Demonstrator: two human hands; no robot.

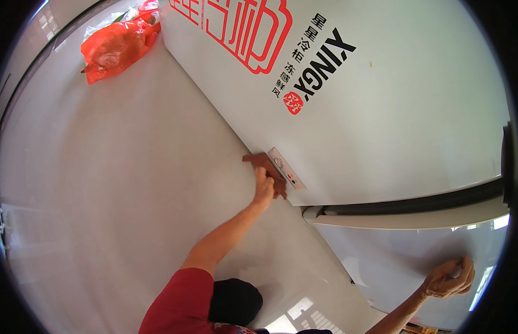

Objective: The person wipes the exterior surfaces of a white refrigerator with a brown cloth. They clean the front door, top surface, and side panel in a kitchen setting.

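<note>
Pressing down with bent fingers, the left hand (264,188) grips a brown cloth (263,160). The cloth is near the middle of the view, at the edge of a big white cabinet (415,122). It sits right by a small control panel (298,181) that has red and dark dots on it. One end of the cloth sticks out to the left of the fingers, and another end hangs out below them.

The right hand (451,278) is far off to the right, over a shiny white panel (376,250). Its fingers curl loosely, with a little gap by the thumb. I cannot tell if it touches the panel. A black strip (403,205) runs between this panel and the cabinet.

The cabinet has big red and black marks on it. To its left is a smooth, pale grey surface (125,183). A shiny red plastic bag (117,50) lies far up there. At the bottom are a red sleeve (178,300) on the left arm and a black round shape (235,302).
</note>
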